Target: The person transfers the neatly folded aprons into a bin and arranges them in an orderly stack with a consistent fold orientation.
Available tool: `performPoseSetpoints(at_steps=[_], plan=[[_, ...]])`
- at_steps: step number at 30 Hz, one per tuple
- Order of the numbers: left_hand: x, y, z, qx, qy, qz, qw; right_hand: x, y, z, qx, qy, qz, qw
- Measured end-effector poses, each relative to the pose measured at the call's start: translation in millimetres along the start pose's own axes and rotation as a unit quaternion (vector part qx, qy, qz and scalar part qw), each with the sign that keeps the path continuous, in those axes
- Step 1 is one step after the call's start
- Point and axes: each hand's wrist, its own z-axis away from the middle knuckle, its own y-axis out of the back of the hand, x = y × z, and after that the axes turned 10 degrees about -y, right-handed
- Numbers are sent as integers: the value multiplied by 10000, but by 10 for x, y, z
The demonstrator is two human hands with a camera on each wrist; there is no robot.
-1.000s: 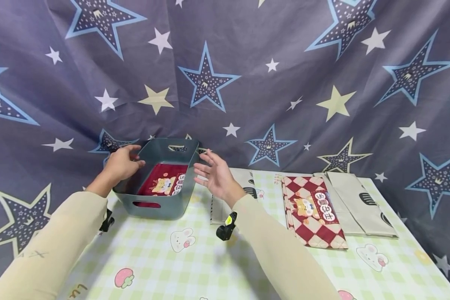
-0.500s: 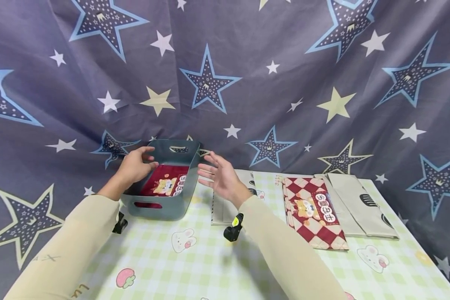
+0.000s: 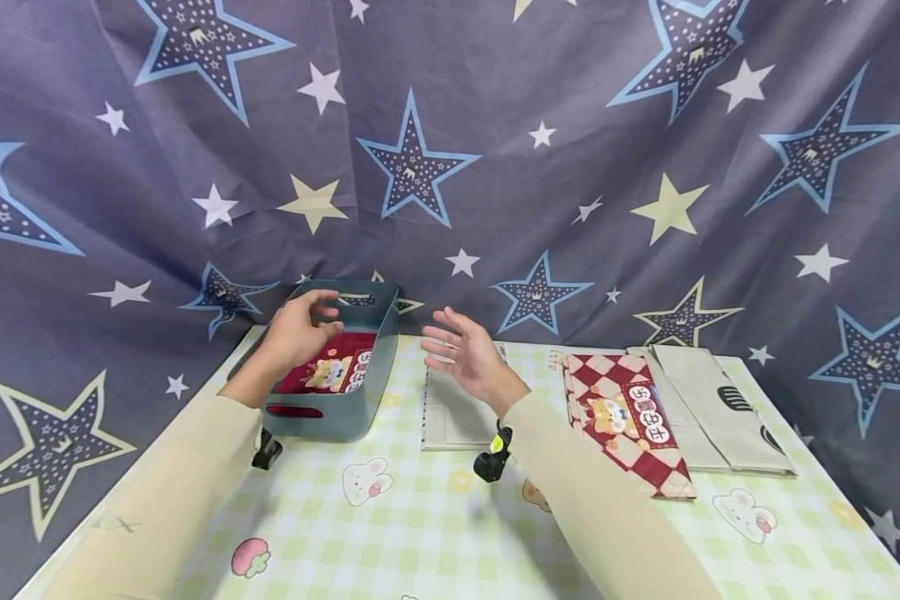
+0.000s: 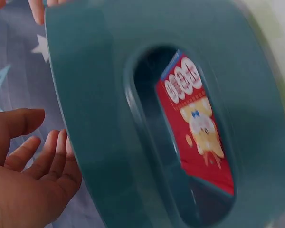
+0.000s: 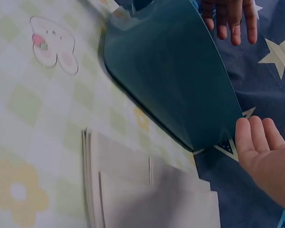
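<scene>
A blue-green plastic bin (image 3: 345, 414) with handle slots stands at the table's back left. Inside it lies a folded red cloth (image 3: 328, 371) with a cartoon animal and white lettering, also visible through the slot in the left wrist view. My left hand (image 3: 300, 332) hovers over the bin's left side, fingers loosely bent, holding nothing. To the right of the bin my right hand (image 3: 468, 358) is raised with relaxed, spread fingers and nothing in them. Below that hand lies a folded off-white cloth (image 3: 450, 412), partly hidden by it.
A folded red-and-cream checked cloth (image 3: 630, 429) lies at the right, overlapping a folded off-white cloth (image 3: 720, 408). The table (image 3: 375, 542) wears a green checked cover printed with rabbits and strawberries. Right behind it hangs a dark star-patterned curtain (image 3: 495, 192).
Both hands have moved to the right, the left from the bin's left rim to over its inside, the right farther from the bin. The bin and cloths stay put.
</scene>
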Motion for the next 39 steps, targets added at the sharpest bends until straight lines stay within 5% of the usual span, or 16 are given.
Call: performPoseSetpoints(at_steps=[7,25,39], plan=[[192,-217,9,-93,-342,139,9993,-14,148,102,222,349,639,9971],[612,-842,68,-18,-1007,680,9926,-18,564,201,991,793,1181,9849],[696,-1326,4,148,-751,1005,9920,-35,868,257,1624,934,1782,9660]])
